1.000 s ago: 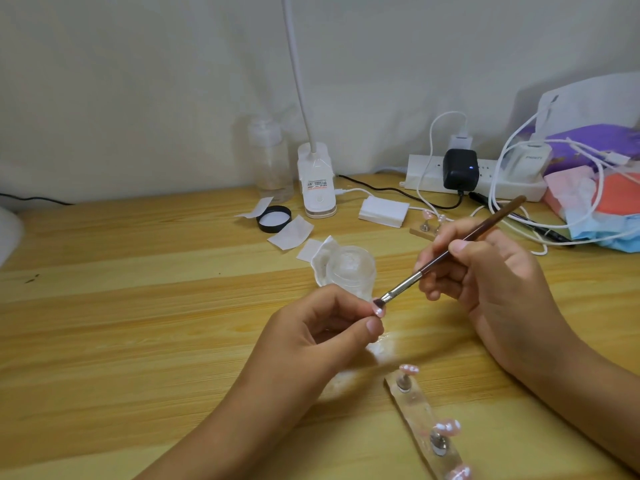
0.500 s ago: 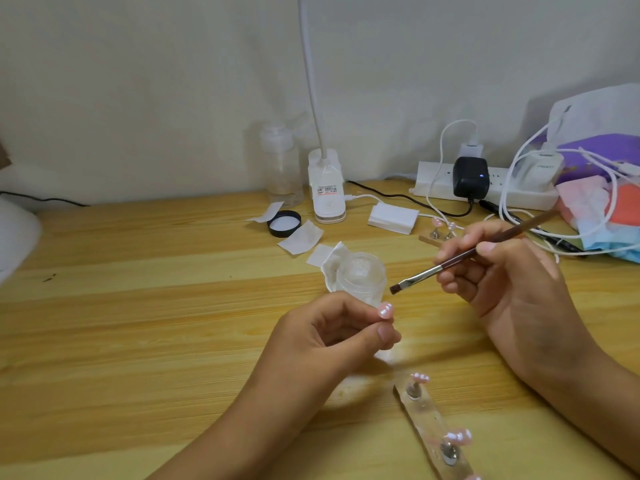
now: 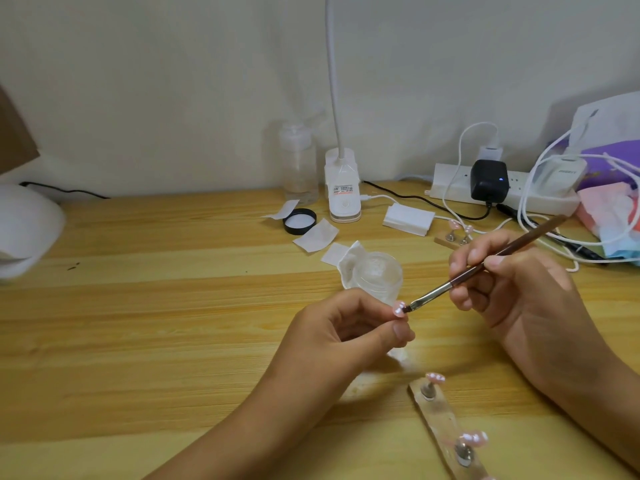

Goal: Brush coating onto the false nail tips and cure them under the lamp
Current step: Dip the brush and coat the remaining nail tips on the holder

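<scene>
My left hand (image 3: 346, 327) pinches a small pink false nail tip (image 3: 399, 309) between thumb and fingers, above the wooden table. My right hand (image 3: 512, 289) grips a brown-handled brush (image 3: 485, 265) like a pen; its dark bristles touch the held nail tip. Just behind the tip stands a clear open jar (image 3: 379, 277) of coating. A clear holder strip (image 3: 446, 427) at the lower right carries more pink nail tips (image 3: 435, 377) on metal posts. A white lamp (image 3: 24, 230) sits at the left edge, partly cut off.
A white clip lamp (image 3: 343, 195), clear bottle (image 3: 298, 161), black jar lid (image 3: 300, 221) and paper wipes (image 3: 316, 235) lie at the back. A power strip (image 3: 502, 188) with chargers and tangled cables, a small wooden nail stand (image 3: 453, 237), and bags (image 3: 609, 188) crowd the back right.
The brush lifted off the nail tip half a second ago and has come back down, bristles touching it again. My left hand kept holding the tip; the view shifted slightly.
</scene>
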The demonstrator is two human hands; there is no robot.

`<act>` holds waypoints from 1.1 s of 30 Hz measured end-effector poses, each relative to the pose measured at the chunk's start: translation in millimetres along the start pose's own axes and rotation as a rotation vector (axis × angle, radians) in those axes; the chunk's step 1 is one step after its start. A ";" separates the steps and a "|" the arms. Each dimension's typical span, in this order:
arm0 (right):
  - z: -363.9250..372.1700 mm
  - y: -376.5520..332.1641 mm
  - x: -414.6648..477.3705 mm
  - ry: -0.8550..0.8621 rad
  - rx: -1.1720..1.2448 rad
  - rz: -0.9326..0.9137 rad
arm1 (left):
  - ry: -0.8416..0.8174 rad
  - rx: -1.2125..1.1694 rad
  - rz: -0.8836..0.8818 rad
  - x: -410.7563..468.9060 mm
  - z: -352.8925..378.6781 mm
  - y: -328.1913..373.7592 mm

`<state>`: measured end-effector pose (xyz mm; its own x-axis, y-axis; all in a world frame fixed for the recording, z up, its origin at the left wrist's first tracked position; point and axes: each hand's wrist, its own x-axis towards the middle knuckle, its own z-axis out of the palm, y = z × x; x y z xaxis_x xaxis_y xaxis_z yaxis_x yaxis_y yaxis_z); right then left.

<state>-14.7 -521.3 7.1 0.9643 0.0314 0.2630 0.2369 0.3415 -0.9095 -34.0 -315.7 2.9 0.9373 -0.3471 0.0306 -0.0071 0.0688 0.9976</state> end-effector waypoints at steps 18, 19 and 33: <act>7.4 -9.7 -13.4 0.119 -0.458 -0.235 | -0.137 0.557 0.798 -36.1 27.4 10.3; 8.4 -10.1 -15.0 0.113 -0.473 -0.244 | -0.142 0.603 0.841 -39.6 30.3 9.5; 9.8 -7.9 -16.0 0.066 -0.531 -0.216 | -0.414 0.908 0.792 -43.7 19.8 -0.6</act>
<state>-33.1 -515.3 13.2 0.8887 -0.0516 0.4557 0.4399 -0.1850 -0.8788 -81.9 -319.1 2.2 0.3907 -0.7805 0.4881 -0.9009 -0.2153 0.3768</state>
